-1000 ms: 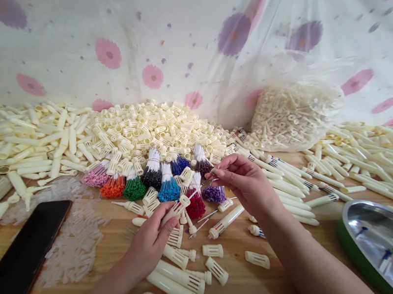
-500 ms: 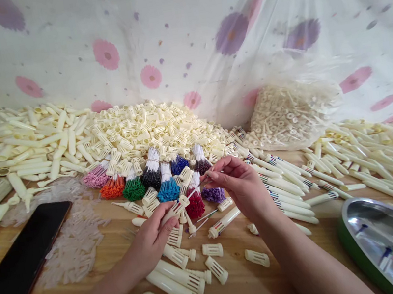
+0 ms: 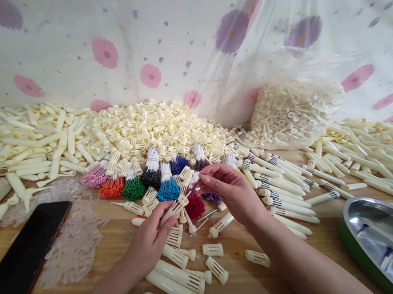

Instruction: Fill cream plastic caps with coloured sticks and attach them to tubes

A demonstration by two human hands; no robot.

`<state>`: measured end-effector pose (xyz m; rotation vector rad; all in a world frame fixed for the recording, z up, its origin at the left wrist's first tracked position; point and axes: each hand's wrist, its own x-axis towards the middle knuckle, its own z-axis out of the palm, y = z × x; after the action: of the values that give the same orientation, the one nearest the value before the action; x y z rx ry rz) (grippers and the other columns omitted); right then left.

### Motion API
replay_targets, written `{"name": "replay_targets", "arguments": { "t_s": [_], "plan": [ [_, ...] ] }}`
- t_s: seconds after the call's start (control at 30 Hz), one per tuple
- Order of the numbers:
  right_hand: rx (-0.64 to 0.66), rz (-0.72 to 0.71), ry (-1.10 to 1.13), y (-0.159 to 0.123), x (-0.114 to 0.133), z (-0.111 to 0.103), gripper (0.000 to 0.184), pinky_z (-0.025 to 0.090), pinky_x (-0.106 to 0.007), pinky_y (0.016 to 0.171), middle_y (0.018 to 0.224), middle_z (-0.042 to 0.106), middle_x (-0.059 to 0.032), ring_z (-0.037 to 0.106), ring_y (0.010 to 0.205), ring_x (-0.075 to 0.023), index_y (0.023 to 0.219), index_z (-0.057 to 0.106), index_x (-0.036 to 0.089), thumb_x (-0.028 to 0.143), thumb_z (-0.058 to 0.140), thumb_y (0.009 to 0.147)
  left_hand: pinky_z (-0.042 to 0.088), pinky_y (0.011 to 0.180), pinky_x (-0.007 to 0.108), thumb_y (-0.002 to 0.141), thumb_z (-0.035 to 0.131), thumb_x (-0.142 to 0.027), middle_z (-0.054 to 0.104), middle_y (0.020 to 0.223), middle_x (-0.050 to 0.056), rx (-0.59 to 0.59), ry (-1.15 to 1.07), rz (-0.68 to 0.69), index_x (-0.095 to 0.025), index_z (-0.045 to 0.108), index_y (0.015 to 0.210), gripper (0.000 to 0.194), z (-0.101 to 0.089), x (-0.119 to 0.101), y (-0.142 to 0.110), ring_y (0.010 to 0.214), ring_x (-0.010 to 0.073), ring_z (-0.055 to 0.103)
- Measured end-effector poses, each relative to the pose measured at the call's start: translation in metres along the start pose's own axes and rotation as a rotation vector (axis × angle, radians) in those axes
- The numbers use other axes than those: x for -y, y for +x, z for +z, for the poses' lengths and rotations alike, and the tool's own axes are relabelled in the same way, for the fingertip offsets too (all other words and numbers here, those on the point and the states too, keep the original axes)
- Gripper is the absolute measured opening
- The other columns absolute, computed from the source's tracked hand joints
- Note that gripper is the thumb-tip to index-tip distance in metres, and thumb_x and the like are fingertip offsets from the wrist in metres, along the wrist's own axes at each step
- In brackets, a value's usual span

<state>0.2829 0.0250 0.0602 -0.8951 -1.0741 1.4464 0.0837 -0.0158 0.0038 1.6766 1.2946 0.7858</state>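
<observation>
My left hand (image 3: 154, 233) is closed around a cream pen barrel (image 3: 174, 210), which tilts up and to the right. From its upper end sticks a thin pale stick like a pen refill. With thumb and forefinger pinched, my right hand (image 3: 227, 187) holds a thin pen refill (image 3: 195, 185) just above that end; its tip is hard to make out. Behind the hands stand bundles of refills with coloured ends, among them a light blue bundle (image 3: 167, 186) and a crimson bundle (image 3: 194, 204). Slotted cream sleeves (image 3: 213, 249) and barrels (image 3: 178, 289) lie below.
A heap of slotted sleeves (image 3: 148, 125) rises at the back, beside a clear bag of small parts (image 3: 289, 117). Filled pens (image 3: 286, 192) lie at right, near a green metal-lined bowl (image 3: 348, 237). A phone (image 3: 23, 254) and clear tubes (image 3: 71, 251) occupy the left.
My right hand has moved slightly left and down, bringing the refill closer to the barrel's upper end. My left hand has barely moved.
</observation>
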Motion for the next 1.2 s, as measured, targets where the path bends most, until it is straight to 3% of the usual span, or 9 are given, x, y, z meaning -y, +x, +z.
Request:
{"name": "replay_targets", "arguments": {
  "t_s": [0.23, 0.37, 0.57, 0.73, 0.93, 1.03, 1.2],
  "plan": [
    [0.066, 0.131, -0.009, -0.002, -0.006, 0.005, 0.017, 0.057, -0.024, 0.065, 0.069, 0.071, 0.0012, 0.066, 0.062, -0.0108, 0.079, 0.073, 0.024, 0.032, 0.078, 0.065, 0.051, 0.078, 0.034, 0.09, 0.042, -0.037, 0.069, 0.097, 0.007, -0.026, 0.0, 0.022, -0.021, 0.05, 0.114, 0.03, 0.0, -0.002, 0.0, 0.085, 0.0228, 0.067],
    [0.124, 0.21, 0.047, -0.003, -0.006, 0.006, 0.016, 0.055, -0.02, 0.064, 0.07, 0.072, 0.0014, 0.065, 0.063, -0.0091, 0.076, 0.074, 0.023, 0.032, 0.079, 0.065, 0.051, 0.078, 0.033, 0.09, 0.042, -0.037, 0.068, 0.097, 0.007, -0.021, -0.002, 0.022, -0.02, 0.049, 0.113, 0.03, -0.001, -0.003, 0.0, 0.086, 0.0232, 0.066],
    [0.223, 0.24, 0.014, -0.006, -0.005, 0.005, 0.023, 0.053, -0.019, 0.064, 0.08, 0.071, -0.0015, 0.065, 0.064, -0.0084, 0.082, 0.073, 0.02, 0.041, 0.07, 0.075, 0.049, 0.081, 0.036, 0.091, 0.04, -0.037, 0.067, 0.104, 0.009, -0.026, 0.004, 0.039, -0.02, 0.049, 0.114, 0.031, -0.001, -0.001, 0.0, 0.091, 0.0243, 0.064],
    [0.199, 0.193, 0.007, -0.007, -0.008, 0.006, 0.017, 0.052, -0.019, 0.061, 0.08, 0.071, -0.0008, 0.063, 0.062, -0.0082, 0.081, 0.072, 0.02, 0.036, 0.072, 0.074, 0.049, 0.083, 0.035, 0.09, 0.042, -0.036, 0.067, 0.104, 0.007, -0.038, 0.011, 0.063, -0.021, 0.051, 0.114, 0.029, -0.002, -0.002, 0.0, 0.092, 0.0239, 0.063],
    [0.109, 0.155, 0.035, -0.006, -0.014, 0.009, 0.014, 0.05, -0.018, 0.055, 0.065, 0.067, 0.0019, 0.06, 0.055, -0.0079, 0.073, 0.069, 0.02, 0.031, 0.077, 0.068, 0.051, 0.076, 0.033, 0.09, 0.044, -0.036, 0.068, 0.099, 0.006, -0.036, -0.038, 0.046, -0.022, 0.052, 0.112, 0.028, -0.002, -0.006, 0.0, 0.085, 0.0227, 0.065],
    [0.124, 0.1, -0.013, -0.003, -0.019, 0.008, 0.014, 0.05, -0.021, 0.053, 0.07, 0.066, 0.001, 0.058, 0.054, -0.009, 0.07, 0.07, 0.021, 0.033, 0.077, 0.067, 0.052, 0.074, 0.032, 0.089, 0.045, -0.036, 0.068, 0.091, 0.005, -0.034, -0.073, 0.044, -0.022, 0.053, 0.111, 0.027, 0.0, -0.007, -0.001, 0.083, 0.0229, 0.065],
    [0.063, -0.066, -0.193, -0.002, -0.029, 0.008, 0.006, 0.048, -0.028, 0.076, 0.089, 0.06, -0.0014, 0.057, 0.082, -0.0148, 0.065, 0.074, 0.027, 0.031, 0.078, 0.064, 0.051, 0.077, 0.032, 0.09, 0.044, -0.038, 0.066, 0.095, 0.004, -0.021, -0.116, 0.055, -0.024, 0.053, 0.112, 0.027, 0.001, -0.003, -0.002, 0.088, 0.0225, 0.064]
  ]
}}
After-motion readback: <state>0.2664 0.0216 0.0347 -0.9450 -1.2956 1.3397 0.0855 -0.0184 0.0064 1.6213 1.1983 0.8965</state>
